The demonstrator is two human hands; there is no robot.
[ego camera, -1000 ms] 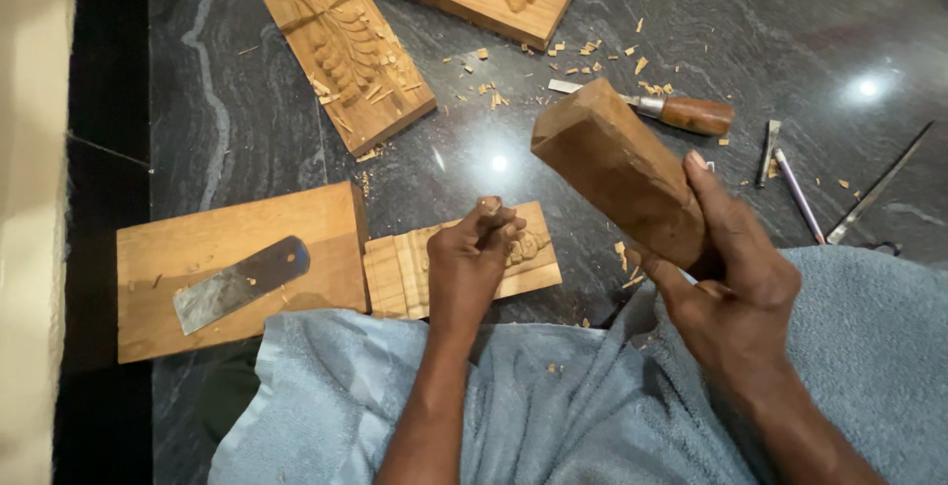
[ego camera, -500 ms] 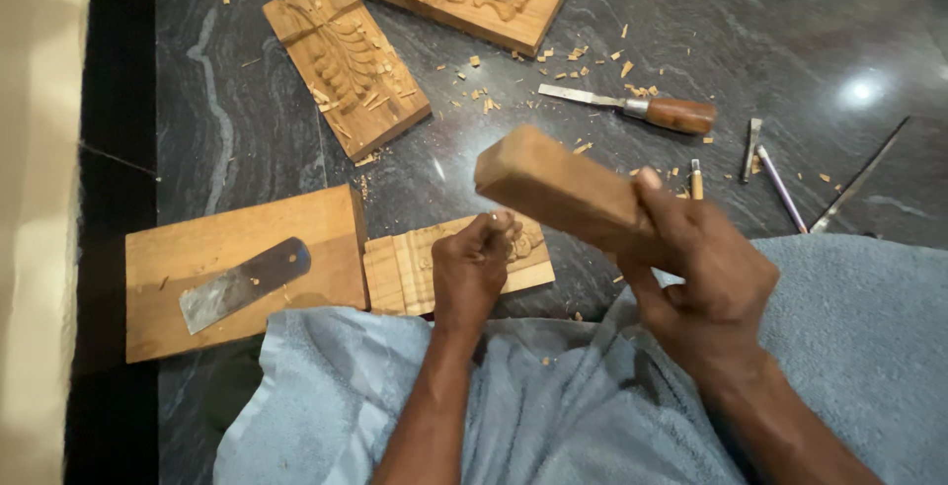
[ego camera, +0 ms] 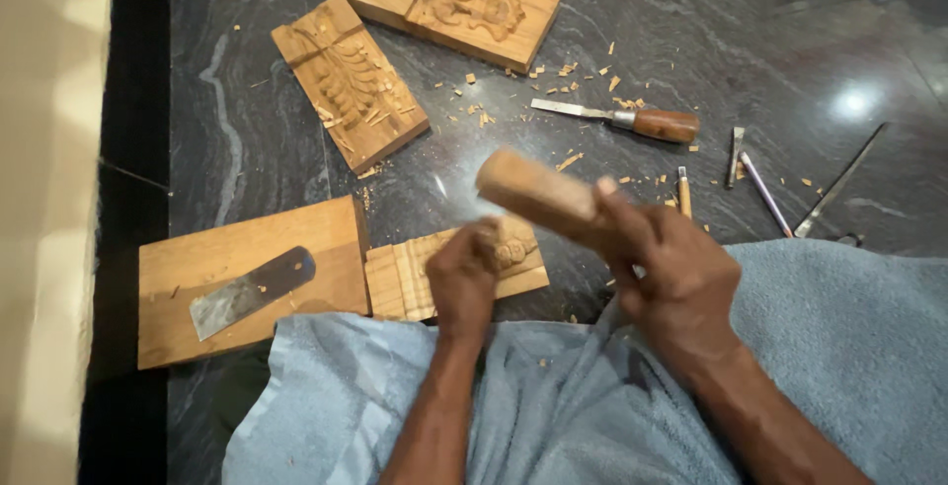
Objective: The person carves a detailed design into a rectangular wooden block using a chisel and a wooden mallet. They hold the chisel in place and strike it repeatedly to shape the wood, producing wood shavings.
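My right hand (ego camera: 670,278) grips a wooden mallet block (ego camera: 538,192), held low and tilted toward the left, just above my left hand. My left hand (ego camera: 464,278) is closed in a fist over a small carved wooden panel (ego camera: 407,273) lying on the dark stone floor (ego camera: 247,149); the tool inside the fist is hidden. The mallet's end sits close to the top of the left fist. A blue cloth (ego camera: 553,396) covers my lap beneath both forearms.
A plain board (ego camera: 197,258) with a flat metal blade (ego camera: 252,290) lies at left. Two carved panels (ego camera: 351,80) (ego camera: 464,6) rest farther away. A brown-handled chisel (ego camera: 617,120), several thin tools (ego camera: 755,184) and wood chips lie at right.
The mallet in my right hand has swung down and to the left, from raised at the right to just above the left fist. The left hand stays on the small panel.
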